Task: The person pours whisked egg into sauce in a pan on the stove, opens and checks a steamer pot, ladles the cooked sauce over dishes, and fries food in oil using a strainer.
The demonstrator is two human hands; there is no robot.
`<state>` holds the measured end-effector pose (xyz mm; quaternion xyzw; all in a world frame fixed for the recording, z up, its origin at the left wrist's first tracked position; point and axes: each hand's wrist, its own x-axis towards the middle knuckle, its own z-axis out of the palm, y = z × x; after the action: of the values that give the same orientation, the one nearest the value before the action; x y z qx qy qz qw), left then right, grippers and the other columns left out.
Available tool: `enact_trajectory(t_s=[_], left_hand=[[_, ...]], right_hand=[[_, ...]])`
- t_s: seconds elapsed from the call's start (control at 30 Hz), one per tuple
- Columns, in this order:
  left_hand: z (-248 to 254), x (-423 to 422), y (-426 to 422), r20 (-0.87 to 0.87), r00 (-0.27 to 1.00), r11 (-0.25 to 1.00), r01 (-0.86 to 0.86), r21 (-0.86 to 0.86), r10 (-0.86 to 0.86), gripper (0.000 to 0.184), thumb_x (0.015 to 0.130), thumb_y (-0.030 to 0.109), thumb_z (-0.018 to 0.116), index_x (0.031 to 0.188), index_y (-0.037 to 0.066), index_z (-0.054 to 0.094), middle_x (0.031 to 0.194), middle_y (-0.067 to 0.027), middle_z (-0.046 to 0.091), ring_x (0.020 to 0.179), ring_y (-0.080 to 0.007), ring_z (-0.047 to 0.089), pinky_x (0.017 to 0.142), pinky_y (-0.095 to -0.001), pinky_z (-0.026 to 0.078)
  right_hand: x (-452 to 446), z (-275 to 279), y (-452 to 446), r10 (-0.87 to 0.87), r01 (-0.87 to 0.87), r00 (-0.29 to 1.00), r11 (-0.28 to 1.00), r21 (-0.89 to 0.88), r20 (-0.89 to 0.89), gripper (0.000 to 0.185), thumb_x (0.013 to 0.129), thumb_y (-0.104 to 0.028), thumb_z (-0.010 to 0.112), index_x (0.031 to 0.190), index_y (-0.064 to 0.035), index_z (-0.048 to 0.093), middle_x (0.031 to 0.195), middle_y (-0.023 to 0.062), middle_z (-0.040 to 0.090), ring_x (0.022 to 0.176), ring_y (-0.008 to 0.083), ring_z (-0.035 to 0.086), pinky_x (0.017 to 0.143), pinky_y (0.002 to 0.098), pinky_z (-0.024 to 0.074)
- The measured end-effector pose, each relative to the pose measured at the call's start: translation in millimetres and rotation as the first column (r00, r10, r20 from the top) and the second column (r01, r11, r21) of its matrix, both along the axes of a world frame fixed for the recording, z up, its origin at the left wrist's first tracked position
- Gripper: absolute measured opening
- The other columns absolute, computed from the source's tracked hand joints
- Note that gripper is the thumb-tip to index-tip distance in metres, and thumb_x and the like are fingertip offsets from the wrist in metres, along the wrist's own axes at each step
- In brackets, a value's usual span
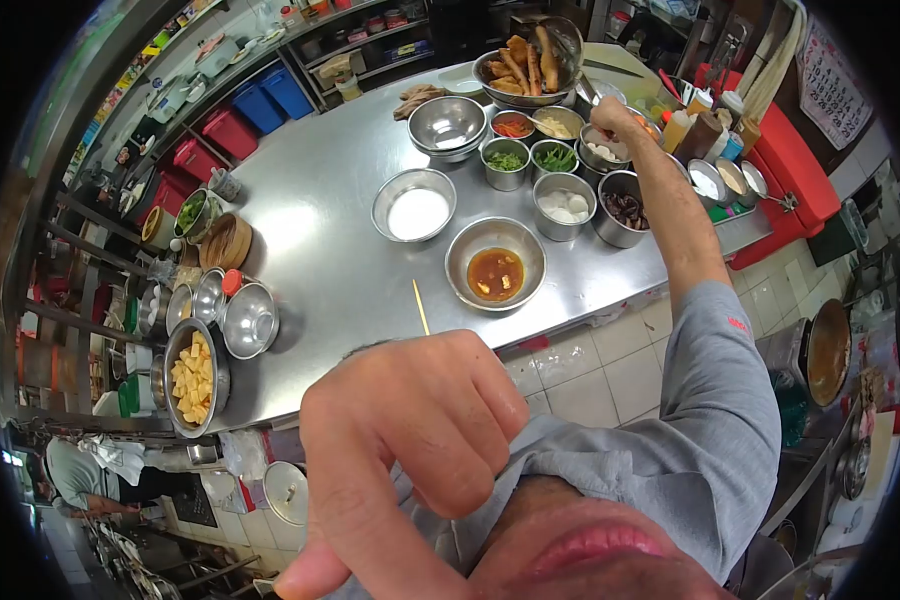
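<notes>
My left hand is close to the camera, its fingers curled and its fingertips partly out of sight. Whether it holds anything is hidden. My right hand reaches over the far right of the steel table, closed round something unclear beside a metal handle-like piece. Just below it stands a container of white pieces. Nearer me are a bowl of brown sauce and a bowl of white contents. A thin wooden stick lies on the table.
Tubs of chopped greens and dark pieces crowd the right, with sauce bottles beyond. A bowl of fried sticks is at the back. Yellow cubes fill a left-edge bowl. Another person bends at lower left.
</notes>
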<state>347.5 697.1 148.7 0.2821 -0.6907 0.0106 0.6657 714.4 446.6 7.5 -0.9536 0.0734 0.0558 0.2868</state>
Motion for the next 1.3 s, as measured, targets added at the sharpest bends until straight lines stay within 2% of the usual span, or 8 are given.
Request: enact_trajectory(t_s=[0.33,0.4,0.5,0.6,0.77,0.87,1.07,1.3], left_hand=[[-4,6,3,0.010,0.996,0.996,0.086,0.011,-0.086,0.039,0.083,0.051,0.048,0.086,0.013,0.057,0.052,-0.0015,0.042,0.035,-0.0094,0.032,0.036,-0.0240,0.019],[-2,13,7,0.024,0.991,0.990,0.133,0.041,-0.134,0.039,0.083,0.051,0.049,0.085,0.013,0.057,0.052,-0.0014,0.042,0.035,-0.0098,0.032,0.036,-0.0242,0.019],[6,14,13,-0.021,0.979,0.973,0.204,0.107,-0.203,0.025,0.085,0.043,0.048,0.085,0.021,0.059,0.048,-0.0020,0.041,0.034,-0.0087,0.028,0.037,-0.0231,0.017],[5,29,16,0.006,0.951,0.946,0.307,0.103,-0.309,0.024,0.085,0.042,0.049,0.081,0.020,0.058,0.048,-0.0015,0.039,0.034,-0.0091,0.027,0.037,-0.0234,0.017],[3,38,-5,0.064,0.832,0.834,0.550,0.042,-0.552,0.038,0.084,0.048,0.048,0.074,0.012,0.054,0.051,0.0001,0.037,0.035,-0.0107,0.031,0.036,-0.0248,0.018],[0,28,-40,0.060,0.675,0.677,0.735,0.035,-0.736,0.037,0.086,0.046,0.047,0.076,0.012,0.054,0.051,-0.0003,0.036,0.034,-0.0109,0.030,0.036,-0.0250,0.018],[-5,-50,-126,-0.067,0.203,0.204,0.979,-0.011,-0.977,0.029,0.089,0.038,0.044,0.085,0.013,0.058,0.054,-0.0036,0.043,0.034,-0.0093,0.031,0.036,-0.0240,0.017],[-7,-210,-201,-0.074,-0.364,-0.364,0.931,-0.016,-0.928,0.021,0.086,0.035,0.050,0.091,0.017,0.059,0.049,-0.0026,0.043,0.033,-0.0089,0.028,0.036,-0.0221,0.019]], right_hand=[[-1,-22,11,0.059,0.019,0.955,0.965,-0.260,0.289,0.027,0.076,-0.011,0.049,0.096,0.0049,0.058,0.082,0.0192,0.063,0.066,0.0263,0.064,0.066,0.0355,0.0489],[-1,-24,13,-0.031,0.033,0.960,0.999,-0.003,0.277,0.015,0.073,-0.008,0.051,0.076,0.0054,0.058,0.066,0.0207,0.059,0.044,0.0249,0.057,0.039,0.0333,0.0448],[0,-34,21,-0.136,0.106,0.979,0.976,0.192,0.149,0.010,0.072,-0.007,0.054,0.075,0.0025,0.055,0.062,0.0150,0.057,0.040,0.0192,0.053,0.034,0.0309,0.0406],[-26,-40,22,-0.173,0.035,0.981,0.582,0.813,0.082,0.011,0.074,-0.003,0.056,0.075,-0.0051,0.046,0.051,-0.0012,0.044,0.033,0.0103,0.041,0.029,0.0227,0.0301],[-110,-25,-1,-0.178,0.015,0.984,0.187,0.982,0.019,0.023,0.078,-0.005,0.058,0.095,-0.0054,0.042,0.053,-0.0018,0.045,0.036,0.0057,0.039,0.030,0.0191,0.0312],[-199,-24,-31,-0.225,-0.031,0.974,-0.011,0.999,0.027,0.025,0.079,-0.006,0.057,0.099,-0.0049,0.043,0.054,-0.0012,0.047,0.035,0.0056,0.040,0.029,0.0181,0.0296],[-470,-7,-72,-0.614,0.001,0.783,0.163,0.987,0.100,0.044,0.081,-0.009,0.054,0.120,-0.0014,0.037,0.053,-0.0009,0.045,0.034,0.0050,0.040,0.029,0.0171,0.0279],[-782,7,-46,-0.983,0.258,0.156,0.135,0.957,0.096,0.046,0.083,-0.013,0.053,0.121,0.0030,0.033,0.051,-0.0002,0.042,0.034,0.0052,0.039,0.028,0.0181,0.0268]])
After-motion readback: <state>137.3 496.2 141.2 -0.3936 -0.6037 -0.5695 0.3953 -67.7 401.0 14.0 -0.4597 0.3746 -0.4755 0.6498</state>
